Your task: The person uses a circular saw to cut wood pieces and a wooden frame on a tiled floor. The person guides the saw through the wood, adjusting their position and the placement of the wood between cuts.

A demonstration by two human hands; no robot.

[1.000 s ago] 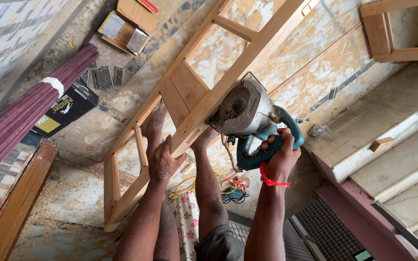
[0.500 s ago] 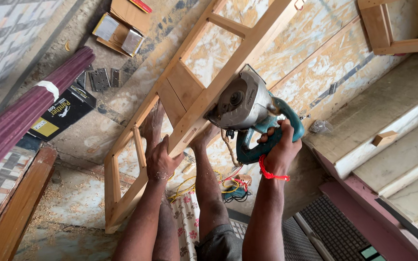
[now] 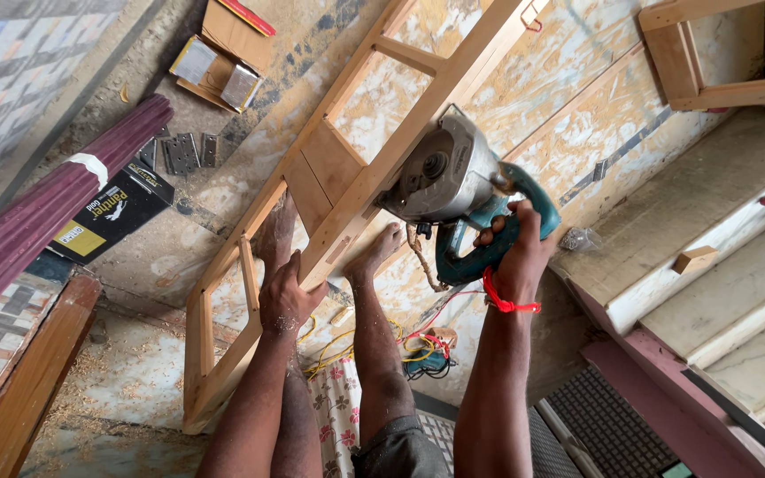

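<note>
A long pale wooden frame with cross rails and small panels lies slanted across the floor. My left hand presses down on its near rail, fingers curled over the edge. My right hand, with a red thread at the wrist, grips the teal handle of a circular saw. The saw's silver blade guard sits against the frame's right rail. My two bare feet rest on and beside the frame, close to the saw.
A dark red moulding bundle and a black box lie at left, with metal hinges and cardboard beyond. Coloured cables lie near my feet. Stone steps rise at right; another wooden frame stands top right.
The saw and my right hand have crept slightly further up along the frame's rail. My left hand stays pressed on the near rail.
</note>
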